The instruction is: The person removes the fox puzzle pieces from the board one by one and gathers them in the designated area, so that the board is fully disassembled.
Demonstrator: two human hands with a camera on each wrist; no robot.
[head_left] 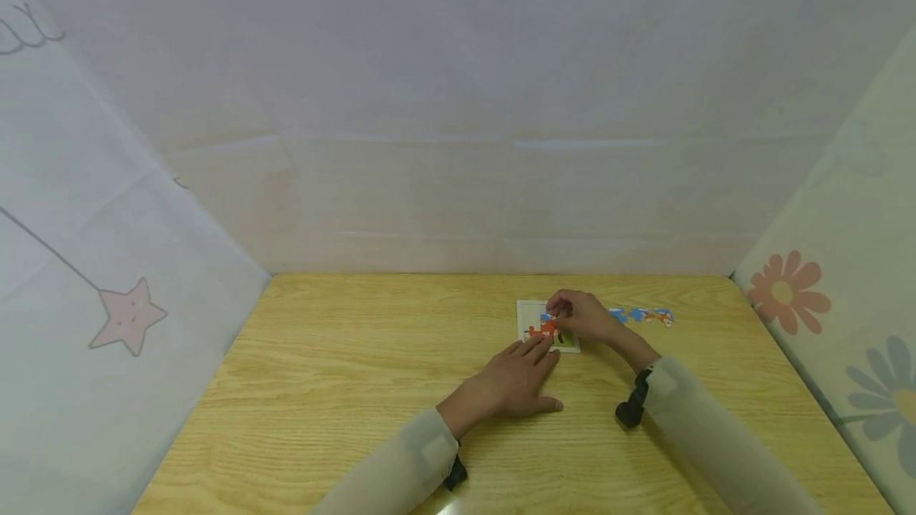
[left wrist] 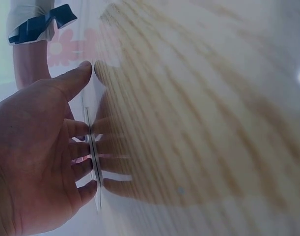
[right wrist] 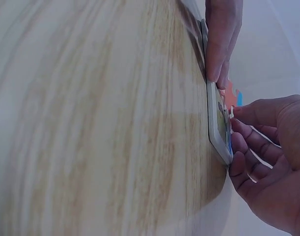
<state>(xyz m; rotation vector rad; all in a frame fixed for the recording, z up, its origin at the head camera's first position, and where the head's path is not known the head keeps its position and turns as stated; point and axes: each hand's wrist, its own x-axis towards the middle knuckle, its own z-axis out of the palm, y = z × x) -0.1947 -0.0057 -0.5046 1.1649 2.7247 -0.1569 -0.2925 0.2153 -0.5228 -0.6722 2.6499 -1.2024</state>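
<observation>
A small jigsaw puzzle tray (head_left: 522,311) with a white border lies toward the back of the table, with orange, blue and green picture pieces in it. My left hand (head_left: 514,385) lies flat with its fingers straight, the fingertips resting on the tray's near edge; the left wrist view shows them along its thin side. Over the tray's right part, my right hand (head_left: 585,316) has thumb and forefinger together. In the right wrist view a puzzle piece (right wrist: 232,112) shows between them, mostly hidden, low over the tray. Its other fingers curl beside the tray's corner.
Several loose puzzle pieces (head_left: 654,316), blue, white and orange, lie in a row right of the tray, partly behind my right wrist. The wooden table (head_left: 343,372) is enclosed by white cloth walls (head_left: 401,189) at the back and both sides.
</observation>
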